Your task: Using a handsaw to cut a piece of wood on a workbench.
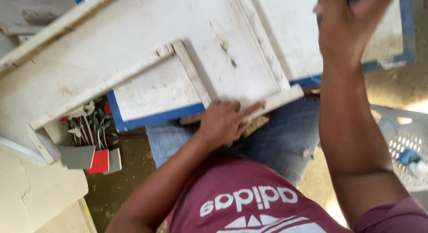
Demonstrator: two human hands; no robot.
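The floor (120, 188) is dirty, greenish-brown & bare; sun hits it on the right. A person sits w/ legs in blue jeans (276, 135) & a dark red shirt (249, 202).

Count: 1 big white painted wooden panel w/ raised frame strips & blue edges (147, 50), 2 hands, 1 white plastic basket w/ holes (405, 144), 1 small painted block w/ flowers, grey & red (89, 139), 1 pale cracked board (31, 193) at bottom left.

The panel lies across the person's lap, tilted, its near edge over the knees. It fills most of the top of the view.

The left hand (225, 121) is flat & spread on the panel's near edge, fingers (252, 109) resting on the white strip there, pressing it down. It holds nothing.

The right hand (345, 21) is up top, over the far right part of the panel. It's closed round something dark; only a bit shows, can't tell what it is.

The basket is on the right, beside the right arm, w/ a blue thing inside. The flower block sits under the panel's left part, well apart from both hands.
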